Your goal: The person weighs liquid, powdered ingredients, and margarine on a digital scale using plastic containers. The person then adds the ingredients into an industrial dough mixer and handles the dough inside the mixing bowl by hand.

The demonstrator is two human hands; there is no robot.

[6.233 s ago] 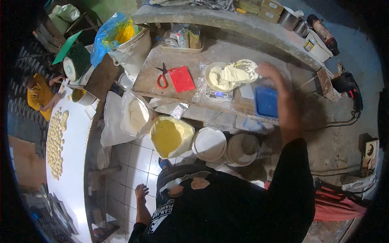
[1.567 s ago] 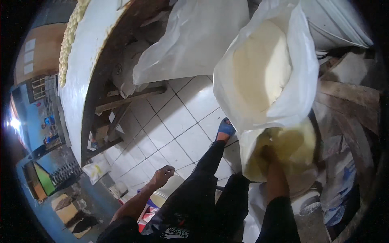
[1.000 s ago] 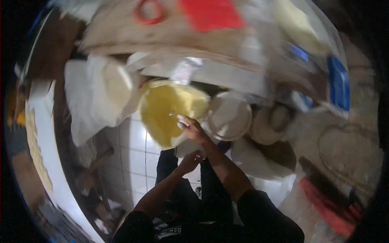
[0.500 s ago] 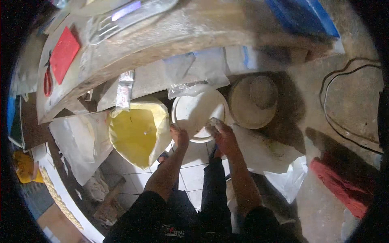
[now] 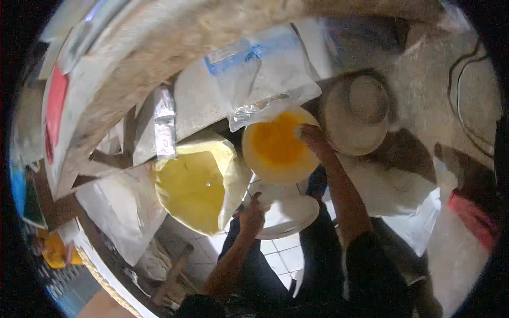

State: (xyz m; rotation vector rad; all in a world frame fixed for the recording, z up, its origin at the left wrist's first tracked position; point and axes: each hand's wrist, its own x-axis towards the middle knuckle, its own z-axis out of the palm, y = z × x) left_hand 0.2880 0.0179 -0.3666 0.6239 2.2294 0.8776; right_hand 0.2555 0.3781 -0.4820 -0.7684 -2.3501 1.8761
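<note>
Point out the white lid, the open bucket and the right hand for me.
White lid (image 5: pixel 290 213), head view: its broad face.
Open bucket (image 5: pixel 286 175), head view: its pale inner wall.
Right hand (image 5: pixel 314 140), head view: its back.

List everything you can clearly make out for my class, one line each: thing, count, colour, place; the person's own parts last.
Open bucket: 1, whitish, orange contents, centre
Lid: 1, white, below it
Lined bucket: 1, pale-yellow liner, left of centre
Round container: 1, greyish, right of open bucket
Plastic bag: at least 1, clear and blue, above open bucket
Sachet strip: 1, silver, above lined bucket
White bag: 1, white, left
Red sheet: 1, red, far left
Red cloth: 1, red, far right
Co-worker: 1, orange-yellow top, lower left
Legs: 2, dark trousers, bottom
Left hand: 1, bare, at lid's edge
Right hand: 1, bare, over orange contents
</note>
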